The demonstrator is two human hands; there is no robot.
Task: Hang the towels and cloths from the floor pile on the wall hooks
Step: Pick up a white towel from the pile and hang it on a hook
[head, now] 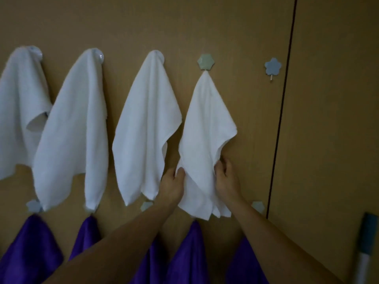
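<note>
Several white towels hang in a row on the wooden wall. The rightmost white towel (207,128) hangs from a green hexagon hook (205,62). My left hand (173,182) pinches its lower left edge. My right hand (226,177) grips its lower right fold. A blue flower hook (272,66) to the right carries nothing. Below, several purple cloths (30,249) hang from a lower row of hooks. The floor pile is out of view.
A dark vertical seam (283,107) splits the wall panels right of the bare hook. A teal and white handle (367,251) leans at the lower right. Lower-row hooks (258,206) peek out between the towels.
</note>
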